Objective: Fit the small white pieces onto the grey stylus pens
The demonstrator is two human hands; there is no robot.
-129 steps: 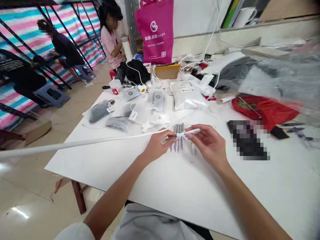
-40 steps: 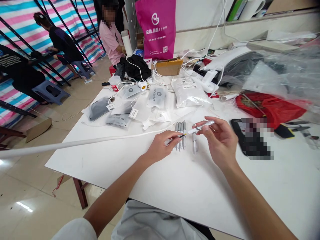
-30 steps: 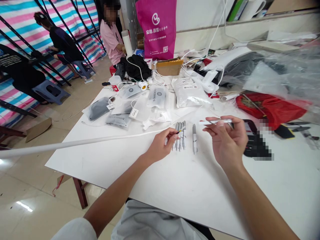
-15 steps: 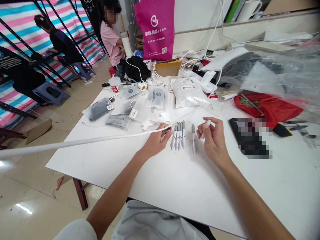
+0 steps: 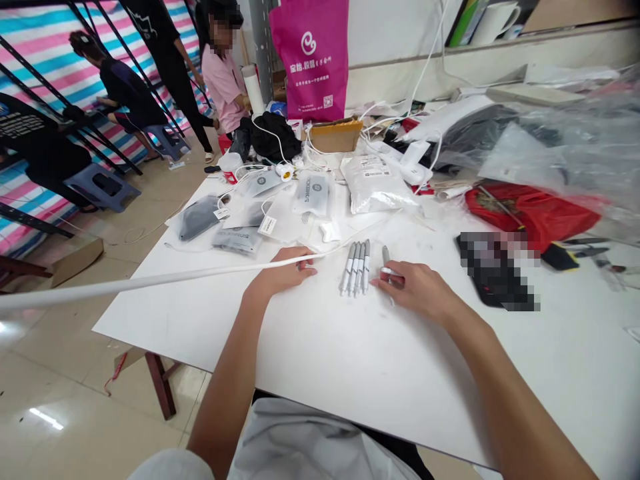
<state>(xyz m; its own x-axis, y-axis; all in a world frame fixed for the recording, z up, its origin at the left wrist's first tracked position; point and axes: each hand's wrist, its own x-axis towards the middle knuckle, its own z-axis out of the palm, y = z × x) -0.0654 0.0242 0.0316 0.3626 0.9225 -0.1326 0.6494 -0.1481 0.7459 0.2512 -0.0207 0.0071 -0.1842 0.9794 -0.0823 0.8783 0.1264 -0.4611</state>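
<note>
Several white-and-grey pens lie side by side in a row on the white table. To their right, a separate pen is partly covered by my right hand. My right hand is closed on a short white pen piece, held across that separate pen. Left of the row, my left hand rests low over the table with its fingers curled. A little of something pale and dark shows at its fingertips, too small to name. A white cable crosses the view in front of my left hand.
Packaged items and a white plastic parcel lie beyond the pens. A dark phone-like object, a red bag and tools are at the right. A pink bag stands at the back. Several people are beyond the table.
My left hand has moved left, away from the pen row. My right hand has come down and left with the white piece, over the separate pen. A standing person has come into fuller view.
</note>
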